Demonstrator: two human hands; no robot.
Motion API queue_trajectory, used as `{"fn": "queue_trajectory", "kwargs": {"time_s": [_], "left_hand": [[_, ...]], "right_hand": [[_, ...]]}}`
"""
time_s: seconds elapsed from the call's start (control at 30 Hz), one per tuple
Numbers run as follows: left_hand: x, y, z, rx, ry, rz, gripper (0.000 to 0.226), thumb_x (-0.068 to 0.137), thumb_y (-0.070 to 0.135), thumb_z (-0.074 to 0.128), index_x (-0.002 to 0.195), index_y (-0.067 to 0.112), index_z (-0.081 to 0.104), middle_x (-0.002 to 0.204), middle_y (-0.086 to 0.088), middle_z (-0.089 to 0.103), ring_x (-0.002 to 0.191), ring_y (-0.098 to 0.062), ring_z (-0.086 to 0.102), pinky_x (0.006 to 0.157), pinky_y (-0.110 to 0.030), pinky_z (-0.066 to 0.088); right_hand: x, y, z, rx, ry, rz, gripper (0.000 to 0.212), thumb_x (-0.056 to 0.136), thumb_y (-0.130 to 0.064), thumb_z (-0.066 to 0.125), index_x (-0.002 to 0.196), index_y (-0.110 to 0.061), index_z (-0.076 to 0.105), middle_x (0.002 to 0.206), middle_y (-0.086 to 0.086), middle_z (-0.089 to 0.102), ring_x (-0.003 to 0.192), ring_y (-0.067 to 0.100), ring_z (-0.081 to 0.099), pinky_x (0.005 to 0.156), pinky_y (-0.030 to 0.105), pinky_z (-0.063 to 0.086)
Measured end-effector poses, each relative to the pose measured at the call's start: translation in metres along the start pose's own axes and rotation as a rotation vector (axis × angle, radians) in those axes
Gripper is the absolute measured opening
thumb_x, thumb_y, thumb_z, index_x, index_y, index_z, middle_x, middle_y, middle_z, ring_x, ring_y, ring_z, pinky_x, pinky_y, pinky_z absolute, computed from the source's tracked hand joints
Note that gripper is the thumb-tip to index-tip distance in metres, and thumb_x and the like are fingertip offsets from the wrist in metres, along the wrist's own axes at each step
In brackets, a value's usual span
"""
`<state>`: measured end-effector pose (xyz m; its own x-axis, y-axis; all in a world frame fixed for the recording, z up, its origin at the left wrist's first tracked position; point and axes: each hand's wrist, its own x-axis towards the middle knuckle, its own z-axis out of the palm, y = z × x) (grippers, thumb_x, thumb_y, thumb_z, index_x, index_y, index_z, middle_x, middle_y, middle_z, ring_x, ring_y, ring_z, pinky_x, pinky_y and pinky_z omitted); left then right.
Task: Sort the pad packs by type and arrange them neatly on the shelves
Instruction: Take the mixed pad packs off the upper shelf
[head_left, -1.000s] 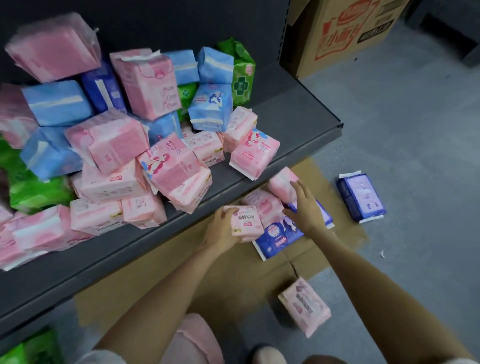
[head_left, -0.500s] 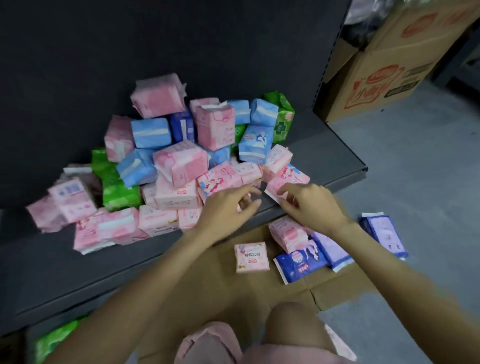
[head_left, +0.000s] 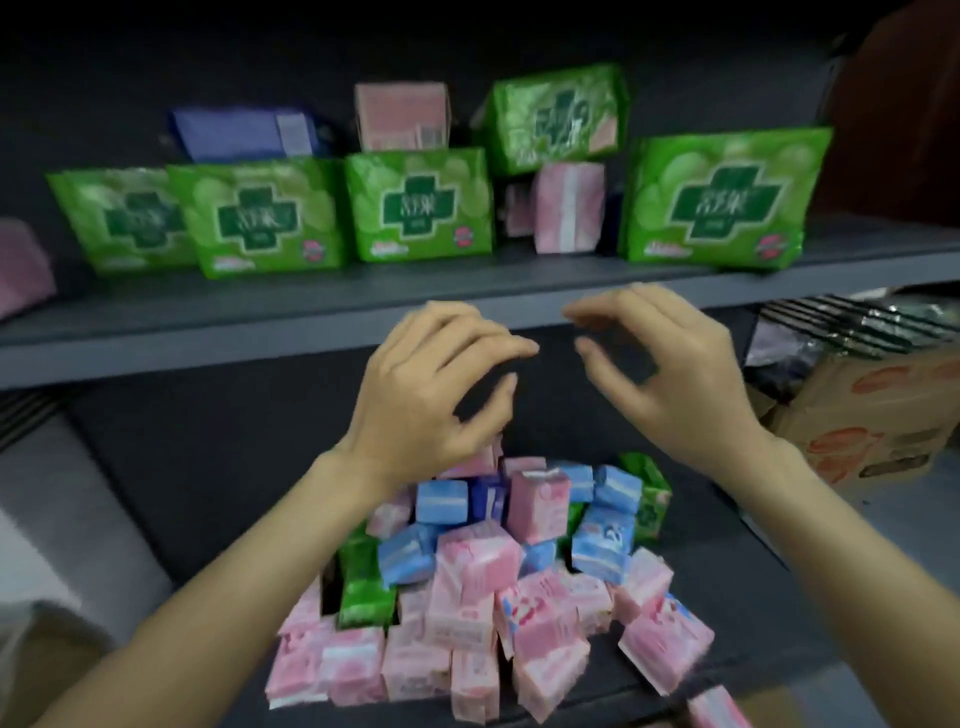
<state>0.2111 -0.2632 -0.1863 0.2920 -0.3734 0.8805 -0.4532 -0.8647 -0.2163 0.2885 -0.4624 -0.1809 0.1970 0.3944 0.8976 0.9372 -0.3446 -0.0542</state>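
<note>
A heap of pink, blue and green pad packs (head_left: 498, 613) lies on the lower shelf (head_left: 208, 467). On the upper shelf (head_left: 260, 332) several green packs (head_left: 418, 205) stand in a row, with a purple pack (head_left: 244, 132) and pink packs (head_left: 569, 205) behind and between them. My left hand (head_left: 431, 384) and my right hand (head_left: 660, 374) are raised in front of the upper shelf's edge, fingers loosely curved, and hold nothing. They hover above the heap without touching a pack.
A cardboard box (head_left: 872, 415) stands on the right beside the shelving, with dark wrapped goods on top. A dim pink pack (head_left: 21, 265) sits at the far left of the upper shelf. The shelf back wall is dark.
The view has swung up from the floor and lower shelf to the upper shelf. Both hands have risen from the heap's front edge to the upper shelf's edge, empty.
</note>
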Motion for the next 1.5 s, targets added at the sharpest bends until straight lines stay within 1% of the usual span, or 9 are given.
{"fn": "queue_trajectory", "kwargs": {"time_s": [0.33,0.5,0.67,0.8,0.9,1.03,1.1,1.3,1.5], "left_hand": [[0.103,-0.065,0.027,0.032,-0.200,-0.138,0.040,0.089,0.032,0.058,0.127,0.022,0.053,0.121,0.006,0.055,0.110,-0.014,0.050,0.087,-0.030,0.045],[0.143,-0.089,0.072,0.127,-0.264,-0.178,0.052,0.085,0.030,0.062,0.134,0.022,0.047,0.133,-0.004,0.049,0.124,-0.023,0.042,0.099,-0.044,0.041],[0.167,-0.118,0.094,0.244,-0.348,-0.316,0.077,0.085,0.034,0.064,0.149,0.028,0.022,0.158,-0.010,0.012,0.145,-0.028,0.007,0.117,-0.046,0.014],[0.177,-0.134,0.099,0.367,-0.476,-0.364,0.104,0.077,0.025,0.074,0.153,0.028,0.002,0.160,-0.012,-0.004,0.147,-0.030,-0.003,0.117,-0.045,0.006],[0.182,-0.141,0.106,0.424,-0.526,-0.375,0.114,0.075,0.029,0.078,0.153,0.023,-0.005,0.157,-0.014,0.006,0.143,-0.034,0.012,0.116,-0.046,0.016],[0.186,-0.145,0.109,0.427,-0.407,-0.353,0.098,0.077,0.040,0.072,0.151,0.011,0.014,0.140,-0.014,0.032,0.126,-0.031,0.032,0.100,-0.042,0.039],[0.184,-0.143,0.102,0.373,-0.292,-0.317,0.088,0.076,0.046,0.071,0.145,0.010,0.031,0.135,-0.012,0.039,0.123,-0.028,0.035,0.092,-0.043,0.045],[0.165,-0.115,0.064,0.348,-0.080,-0.172,0.079,0.064,0.030,0.079,0.132,0.006,0.048,0.132,-0.012,0.049,0.120,-0.031,0.047,0.093,-0.045,0.045],[0.145,-0.092,0.021,0.352,0.042,-0.173,0.084,0.054,0.032,0.081,0.127,0.007,0.048,0.122,-0.010,0.055,0.107,-0.025,0.052,0.080,-0.038,0.050]], "right_hand": [[0.098,0.090,-0.012,-0.567,0.057,-0.125,0.042,0.087,-0.036,0.052,0.117,-0.009,0.062,0.110,0.009,0.063,0.105,0.034,0.054,0.091,0.043,0.037],[0.117,0.131,-0.046,-0.830,-0.435,0.251,0.095,0.076,-0.079,0.039,0.145,-0.013,0.033,0.143,0.014,0.043,0.130,0.037,0.038,0.110,0.058,0.018],[0.132,0.152,-0.069,-0.819,-0.719,0.202,0.099,0.070,-0.070,0.064,0.146,-0.021,0.023,0.137,0.006,0.046,0.121,0.030,0.047,0.099,0.041,0.037],[0.141,0.160,-0.078,-0.558,-0.693,0.126,0.090,0.066,-0.057,0.075,0.141,-0.029,0.034,0.131,-0.003,0.046,0.122,0.022,0.044,0.096,0.037,0.038],[0.145,0.164,-0.074,-0.583,-0.733,0.135,0.093,0.066,-0.061,0.073,0.144,-0.031,0.031,0.140,-0.003,0.037,0.130,0.022,0.033,0.101,0.041,0.031],[0.144,0.168,-0.063,-0.578,-0.774,0.214,0.101,0.060,-0.067,0.073,0.142,-0.036,0.024,0.148,-0.003,0.032,0.134,0.026,0.033,0.107,0.050,0.030],[0.145,0.169,-0.062,-0.558,-0.757,0.256,0.101,0.060,-0.066,0.074,0.141,-0.036,0.022,0.141,-0.002,0.045,0.125,0.025,0.046,0.096,0.041,0.040],[0.135,0.160,-0.066,-0.594,-0.615,0.239,0.101,0.059,-0.066,0.074,0.142,-0.038,0.024,0.132,-0.001,0.049,0.121,0.025,0.048,0.092,0.041,0.040],[0.105,0.132,-0.069,-0.629,-0.229,0.026,0.097,0.050,-0.055,0.085,0.135,-0.026,0.048,0.133,-0.001,0.054,0.124,0.025,0.050,0.097,0.047,0.035]]}}
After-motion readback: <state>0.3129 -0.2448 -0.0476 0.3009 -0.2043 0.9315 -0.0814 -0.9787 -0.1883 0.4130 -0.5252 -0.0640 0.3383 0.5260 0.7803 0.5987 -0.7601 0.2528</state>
